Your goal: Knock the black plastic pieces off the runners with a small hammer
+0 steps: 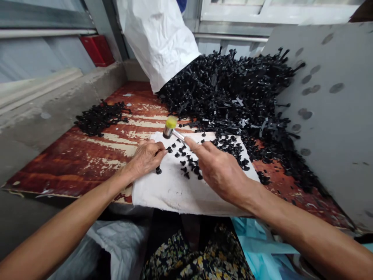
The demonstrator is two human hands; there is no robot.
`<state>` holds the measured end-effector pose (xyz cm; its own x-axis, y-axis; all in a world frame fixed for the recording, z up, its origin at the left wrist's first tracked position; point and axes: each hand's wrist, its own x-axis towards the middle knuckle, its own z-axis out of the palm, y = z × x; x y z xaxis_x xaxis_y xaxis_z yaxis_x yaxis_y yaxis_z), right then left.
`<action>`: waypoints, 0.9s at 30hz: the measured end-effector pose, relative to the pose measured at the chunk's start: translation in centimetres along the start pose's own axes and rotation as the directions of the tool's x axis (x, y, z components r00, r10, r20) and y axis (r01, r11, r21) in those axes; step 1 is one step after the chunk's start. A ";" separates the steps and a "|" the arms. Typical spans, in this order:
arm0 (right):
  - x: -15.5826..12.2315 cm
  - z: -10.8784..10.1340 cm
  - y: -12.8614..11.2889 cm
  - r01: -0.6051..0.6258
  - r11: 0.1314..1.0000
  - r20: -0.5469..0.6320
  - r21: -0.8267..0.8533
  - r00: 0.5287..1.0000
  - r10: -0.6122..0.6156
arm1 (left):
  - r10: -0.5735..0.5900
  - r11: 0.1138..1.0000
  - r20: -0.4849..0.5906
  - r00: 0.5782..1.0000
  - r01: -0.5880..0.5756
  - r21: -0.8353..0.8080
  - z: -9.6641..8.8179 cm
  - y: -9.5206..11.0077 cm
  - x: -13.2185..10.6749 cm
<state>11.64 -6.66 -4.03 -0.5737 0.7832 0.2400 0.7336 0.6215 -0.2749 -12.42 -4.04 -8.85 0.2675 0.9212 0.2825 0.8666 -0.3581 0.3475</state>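
My right hand [223, 171] grips a small hammer [169, 127] by its metal handle. The head has one yellow face turned up and one dark face turned down, raised just above my left hand. My left hand [147, 157] rests at the left part of a folded white cloth [171, 198], thumb and fingers pinched on a small black part. That part is mostly hidden by the fingers; dark ends show beside them. Several loose black stud-like pieces [190, 163] with round flat heads lie on the cloth between my hands.
A large heap of long black parts [227, 93] spills from a white sack [161, 42] at the back. A smaller black pile [100, 116] lies left on the worn red-brown tabletop [72, 159]. A grey spotted panel [326, 101] borders the right side, a concrete ledge [58, 101] the left.
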 end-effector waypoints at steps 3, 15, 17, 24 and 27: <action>-1.5 -0.9 -0.1 0.052 0.926 -0.242 0.375 0.969 0.043 | -0.026 0.999 0.028 0.999 0.027 -0.039 -0.2 0.1 -0.1; -10.4 -1.0 7.1 -0.012 -0.260 0.219 0.965 0.577 0.787 | -0.149 0.929 -0.496 0.856 0.293 0.227 -9.1 -5.5 2.3; -10.9 -0.6 8.0 0.051 -0.290 0.219 0.956 0.534 0.816 | -0.127 0.927 -0.520 0.845 0.287 0.240 -8.7 -3.9 4.9; -11.0 0.5 8.6 0.025 -0.312 0.244 0.950 0.565 0.788 | -0.021 0.944 0.122 0.992 -0.020 0.329 1.8 6.0 15.3; -10.9 0.4 8.9 0.029 -0.340 0.261 0.940 0.580 0.772 | -0.062 0.947 0.147 0.987 0.011 0.320 4.4 6.2 17.7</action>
<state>24.26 -9.64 -9.41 0.1388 0.9386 -0.3159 -0.6085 -0.1708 -0.7750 -0.47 10.68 -5.60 0.2728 0.9538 0.1256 0.9588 -0.2804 0.0464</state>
